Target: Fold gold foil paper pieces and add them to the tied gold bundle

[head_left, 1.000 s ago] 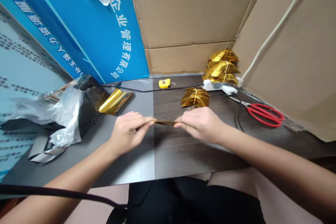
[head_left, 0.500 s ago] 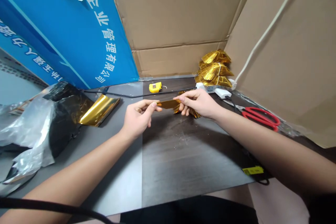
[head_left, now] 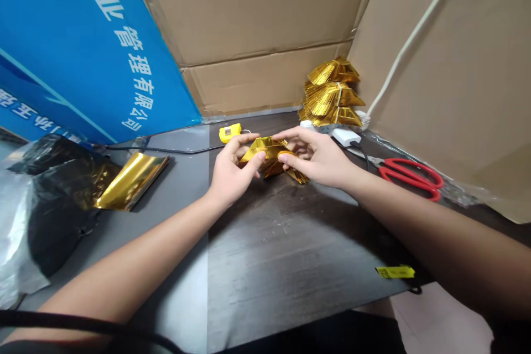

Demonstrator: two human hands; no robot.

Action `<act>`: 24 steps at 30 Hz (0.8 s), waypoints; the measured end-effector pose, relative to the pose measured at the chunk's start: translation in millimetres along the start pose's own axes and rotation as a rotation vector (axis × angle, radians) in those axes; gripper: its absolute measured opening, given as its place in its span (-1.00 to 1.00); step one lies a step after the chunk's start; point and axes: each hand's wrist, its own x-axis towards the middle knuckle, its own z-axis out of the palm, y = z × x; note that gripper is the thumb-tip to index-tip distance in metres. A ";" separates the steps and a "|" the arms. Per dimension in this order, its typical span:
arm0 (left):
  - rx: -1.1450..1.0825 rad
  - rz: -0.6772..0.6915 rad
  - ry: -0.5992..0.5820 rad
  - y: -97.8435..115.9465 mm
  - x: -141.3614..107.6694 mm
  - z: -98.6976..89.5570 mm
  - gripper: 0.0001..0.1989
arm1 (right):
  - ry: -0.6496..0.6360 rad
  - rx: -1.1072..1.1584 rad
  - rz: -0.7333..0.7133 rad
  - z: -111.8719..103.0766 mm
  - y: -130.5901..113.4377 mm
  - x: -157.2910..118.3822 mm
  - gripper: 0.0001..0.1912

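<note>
A folded piece of gold foil paper (head_left: 267, 149) is pinched between my two hands above the dark table. My left hand (head_left: 235, 168) grips its left end, thumb in front and fingers behind. At its right end, my right hand (head_left: 317, 157) holds it between thumb and fingers. Just behind and below it lie more folded gold pieces (head_left: 296, 175), partly hidden by the hands. Tied bundles of folded gold paper (head_left: 334, 94) are piled at the back right. A stack of flat gold sheets (head_left: 133, 182) lies on the left.
A yellow tape measure (head_left: 229, 133) sits behind my left hand. Red-handled scissors (head_left: 410, 177) and a white plug (head_left: 346, 137) lie on the right. Black and clear plastic bags (head_left: 53, 204) cover the far left. Cardboard walls (head_left: 265, 11) stand behind the table (head_left: 265, 265).
The gold piece between my hands, a flat narrow strip before, now shows a raised, folded shape. My hands have come closer together around it. The view has shifted slightly to the right.
</note>
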 end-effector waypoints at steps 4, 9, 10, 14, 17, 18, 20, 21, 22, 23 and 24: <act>0.028 -0.031 -0.043 -9.4 0.6 1.6 -0.53 | -0.007 -0.178 -0.043 -1.1 2.8 -1.0 -0.61; 0.049 -0.037 -0.094 -15.9 -5.0 0.8 -0.53 | -0.052 -0.257 -0.039 0.8 2.5 -1.6 -0.78; 0.046 -0.031 -0.106 -16.9 -6.1 0.5 -0.53 | -0.062 -0.267 -0.044 1.2 2.7 -1.9 -0.75; 0.139 0.022 -0.157 -20.5 -8.9 -2.7 -0.61 | -0.094 -0.320 -0.082 2.0 5.5 -3.1 -0.72; 0.283 0.103 -0.177 -20.7 -9.2 -5.4 -0.69 | -0.121 -0.388 -0.165 -1.2 8.5 -2.5 -0.71; 0.335 0.138 -0.176 -20.0 -9.0 -6.1 -0.71 | -0.123 -0.416 -0.206 -3.4 9.4 -1.8 -0.73; 0.446 0.226 -0.164 -17.9 -8.1 -7.0 -0.75 | -0.124 -0.470 -0.282 -9.2 11.1 0.0 -0.78; 0.498 0.284 -0.152 -16.9 -7.4 -7.4 -0.77 | -0.127 -0.504 -0.305 -12.4 12.0 0.8 -0.76; 0.540 0.349 -0.139 -16.1 -6.7 -7.8 -0.79 | -0.131 -0.546 -0.318 -15.2 13.3 1.2 -0.69; 0.570 0.412 -0.129 -15.7 -6.1 -8.1 -0.80 | -0.137 -0.598 -0.314 -17.4 14.9 1.3 -0.57; 0.592 0.468 -0.126 -15.7 -5.7 -8.4 -0.81 | -0.145 -0.655 -0.299 -18.9 17.0 1.0 -0.43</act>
